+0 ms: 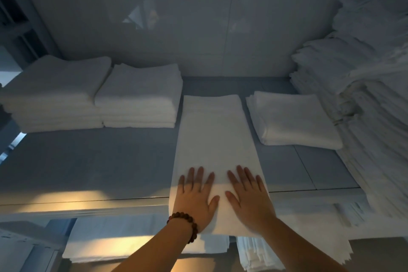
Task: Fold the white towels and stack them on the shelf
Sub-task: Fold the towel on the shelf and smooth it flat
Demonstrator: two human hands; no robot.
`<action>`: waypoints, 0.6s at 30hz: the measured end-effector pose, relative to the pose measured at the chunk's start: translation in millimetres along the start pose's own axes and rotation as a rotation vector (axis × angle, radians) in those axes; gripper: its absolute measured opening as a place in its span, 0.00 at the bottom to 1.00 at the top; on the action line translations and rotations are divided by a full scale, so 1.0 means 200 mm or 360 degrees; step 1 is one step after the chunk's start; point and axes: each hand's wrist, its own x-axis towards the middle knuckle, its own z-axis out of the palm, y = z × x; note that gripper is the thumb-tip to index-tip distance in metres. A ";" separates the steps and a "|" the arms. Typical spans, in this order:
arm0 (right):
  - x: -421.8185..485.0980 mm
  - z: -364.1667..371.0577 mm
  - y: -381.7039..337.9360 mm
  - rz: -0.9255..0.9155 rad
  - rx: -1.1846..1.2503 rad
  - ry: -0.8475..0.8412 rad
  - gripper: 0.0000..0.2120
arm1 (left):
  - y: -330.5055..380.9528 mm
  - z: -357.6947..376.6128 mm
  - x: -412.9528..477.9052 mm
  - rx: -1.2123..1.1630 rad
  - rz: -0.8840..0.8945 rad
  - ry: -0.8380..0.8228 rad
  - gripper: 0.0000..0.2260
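At 6 o'clock in the view, under the front edge of the shelf (88, 161), a lower level holds more white linen: a flat sheet (136, 236) at 7 o'clock and a stack of thin cloths (254, 256) at 5 o'clock.

Just above these, both forearms reach in from the bottom. The left hand (195, 199), with a brown beaded bracelet (185, 223) on its wrist, and the right hand (249, 199) lie palm down, side by side and slightly apart. Their fingers are straight and spread, pressing flat on the near end of a long white towel (212, 139). This towel is folded into a narrow strip that runs from the shelf's front edge, which it slightly overhangs, straight away toward 12 o'clock.

At 2 o'clock from the hands, a single folded towel (291, 119) lies just beside the strip, apart from it. At 10 o'clock, two stacks of folded towels (139, 97) stand touching each other, the right stack just beside the strip's far end.

Along the right side, from 1 to 4 o'clock, a tall heap of white towels (364, 73) rises past the top of the view. Behind everything stands a glossy grey wall (176, 17).
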 end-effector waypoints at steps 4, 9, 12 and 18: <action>0.01 -0.10 -0.05 0.0062 0.0047 0.0126 0.22 | 0.08 -0.11 -0.01 -0.0046 -0.0090 0.0138 0.26; 0.32 -0.14 -0.05 -0.0047 0.0203 0.0327 0.22 | 0.10 -0.10 0.29 -0.0110 0.0028 0.0125 0.24; 0.55 -0.08 0.01 -0.0042 0.0130 0.0171 0.25 | 0.04 -0.07 0.52 -0.0001 0.0070 0.0128 0.25; 0.92 -0.09 0.17 0.0087 -0.0003 0.0118 0.26 | -0.13 -0.09 0.96 0.0084 0.0029 0.0231 0.27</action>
